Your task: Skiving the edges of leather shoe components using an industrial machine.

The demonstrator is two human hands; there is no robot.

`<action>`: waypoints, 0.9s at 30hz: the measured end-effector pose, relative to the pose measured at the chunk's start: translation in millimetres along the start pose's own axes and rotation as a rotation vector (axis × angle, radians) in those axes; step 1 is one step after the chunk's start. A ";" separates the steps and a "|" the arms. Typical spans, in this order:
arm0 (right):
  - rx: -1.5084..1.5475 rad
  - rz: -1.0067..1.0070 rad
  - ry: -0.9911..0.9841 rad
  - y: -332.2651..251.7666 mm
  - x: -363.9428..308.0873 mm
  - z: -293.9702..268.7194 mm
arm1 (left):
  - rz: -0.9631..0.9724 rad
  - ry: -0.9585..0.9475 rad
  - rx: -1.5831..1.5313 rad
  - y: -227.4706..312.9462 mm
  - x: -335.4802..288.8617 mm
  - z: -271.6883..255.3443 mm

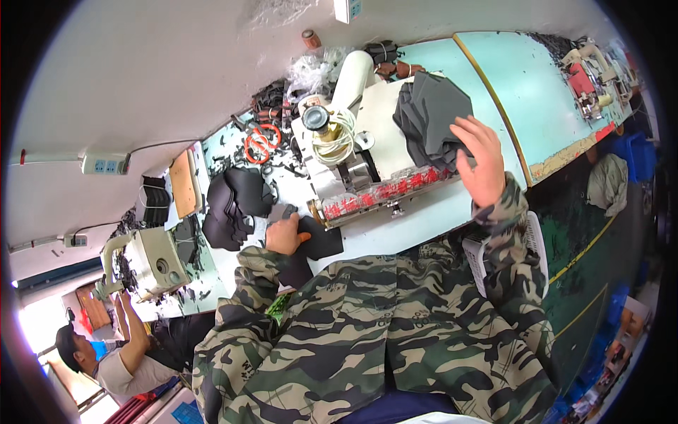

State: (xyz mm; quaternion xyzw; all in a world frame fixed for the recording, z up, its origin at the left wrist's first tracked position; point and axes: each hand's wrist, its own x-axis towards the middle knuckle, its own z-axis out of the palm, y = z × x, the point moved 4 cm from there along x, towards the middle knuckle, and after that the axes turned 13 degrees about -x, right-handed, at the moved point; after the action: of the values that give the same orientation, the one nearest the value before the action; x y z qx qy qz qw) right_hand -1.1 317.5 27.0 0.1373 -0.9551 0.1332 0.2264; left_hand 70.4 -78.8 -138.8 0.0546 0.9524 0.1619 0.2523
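Observation:
My left hand point(284, 235) is closed, its thumb over the edge of a dark grey flat piece point(323, 239) on the white table. Another dark piece point(295, 271) lies just below that hand. Fingers apart, my right hand point(483, 161) is beside a fanned stack of dark grey cut sheets point(438, 106) that rests on the machine bed. Between my hands stands a cream machine point(381, 116) with a round dark knob point(316, 118), a coiled white cord and a red-worn front edge. A pile of black curved pieces point(236, 201) sits to the left of my left hand.
Orange-handled scissors point(261, 144) and black scraps lie behind on the left. A white plastic basket point(537, 247) is beside my right forearm. Another person point(131, 357) works at a second machine point(159, 261) at far left. A further machine point(593, 81) stands at far right.

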 end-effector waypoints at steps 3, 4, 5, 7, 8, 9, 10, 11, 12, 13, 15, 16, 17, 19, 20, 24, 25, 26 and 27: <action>0.491 0.130 -0.128 -50.8 -10.1 2.1 | -0.014 0.080 -0.013 -5.6 -8.2 -9.0; 0.701 0.099 -0.234 -67.0 -16.5 9.5 | -0.019 0.026 0.045 1.5 -12.5 -20.4; 0.909 0.099 -0.484 -80.7 -25.2 21.1 | -0.026 0.026 0.047 9.7 -16.4 -35.0; 1.059 -0.159 -0.613 -105.3 -43.8 35.8 | 0.391 -0.221 -0.162 54.5 -20.4 -59.4; 1.083 -0.199 -0.689 -119.6 -51.1 53.3 | 0.420 -0.332 -0.375 73.9 -26.1 -77.7; 1.115 -0.229 -0.741 -126.9 -57.3 61.3 | 0.451 -0.449 -0.566 103.8 -28.0 -97.1; 1.121 -0.103 -0.848 -130.0 -59.3 70.9 | 0.363 -0.459 -0.705 114.0 -25.7 -103.6; 1.113 0.024 -0.958 -132.9 -60.8 77.6 | 0.438 -0.300 -0.740 116.8 -20.2 -107.8; 1.071 0.134 -0.852 -131.4 -59.7 81.9 | 0.204 -0.339 -0.756 110.4 -12.9 -108.6; 0.966 0.199 -0.711 -129.4 -53.7 78.9 | -0.030 -0.377 -0.765 103.4 -8.7 -108.9; 0.975 0.312 -0.599 -128.2 -52.3 89.0 | -0.021 -0.384 -0.781 89.8 -3.8 -106.0; 0.953 0.297 -0.554 -128.8 -53.3 94.0 | -0.032 -0.384 -0.740 89.5 -0.1 -108.7; 0.951 0.305 -0.550 -128.9 -56.5 95.1 | -0.041 -0.386 -0.699 89.3 4.9 -111.4; 1.007 0.402 -0.582 -131.9 -58.7 98.3 | -0.044 -0.380 -0.657 86.7 17.4 -116.2; 1.005 0.404 -0.580 -131.8 -60.7 94.7 | 0.008 -0.399 -0.606 90.9 25.7 -118.0; 0.870 0.306 -0.583 -125.0 -62.3 58.7 | 0.227 -0.254 -0.551 110.7 52.4 -122.1; 0.805 0.240 -0.522 -119.6 -61.8 52.0 | 0.319 -0.148 -0.589 121.0 55.0 -127.0; 0.722 0.143 -0.367 -113.1 -56.1 50.0 | 0.253 -0.194 -0.510 123.0 56.5 -129.2; 0.620 0.072 -0.354 -109.4 -42.0 40.7 | 0.259 -0.209 -0.501 128.8 52.6 -132.8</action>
State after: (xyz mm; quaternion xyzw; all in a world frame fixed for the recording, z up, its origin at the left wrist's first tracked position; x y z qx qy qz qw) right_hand 54.2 211.7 -6.8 0.1869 -0.8978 0.3988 0.0002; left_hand -38.4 15.0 -10.9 0.1284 0.8367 0.4162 0.3320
